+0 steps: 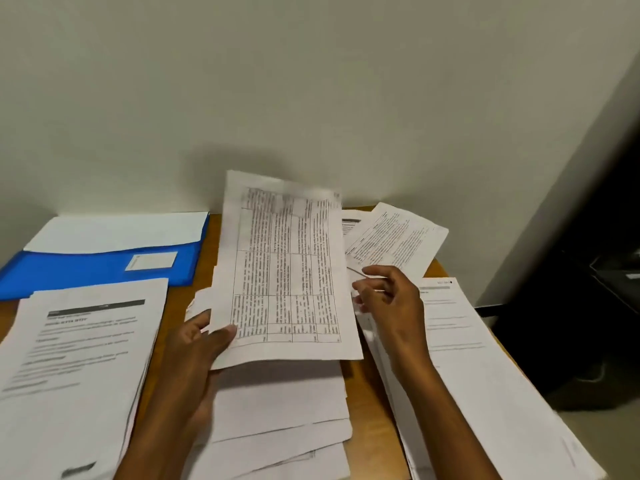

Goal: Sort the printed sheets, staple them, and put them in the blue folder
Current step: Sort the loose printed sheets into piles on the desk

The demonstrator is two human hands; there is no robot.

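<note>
At the bottom centre of the frame, a fanned, face-down heap of loose sheets point(277, 420) is seen on the wooden desk point(367, 393). Above it, a table-printed sheet point(284, 268) is held upright, pinched at its lower left corner by the left hand point(197, 344), thumb on the printed face. The right hand point(388, 292) is seen just beside the sheet's right edge, fingers loosely curled and grasping nothing.

A sorted stack point(76, 362) lies at the lower left, and a long stack point(478, 375) overhangs the desk edge at the lower right. 2 angled sheets point(391, 237) lie at the centre right. The blue folder point(97, 268), at the upper left, is open, with white paper inside and a small white label point(151, 261).

Risks, as judged: the 1-corner pinch could let the sheet droop or slip; the overhanging stack could be knocked off by the right forearm; the heaps could be mixed. No stapler is visible.

No writing is legible; all print and the label are blurred.
</note>
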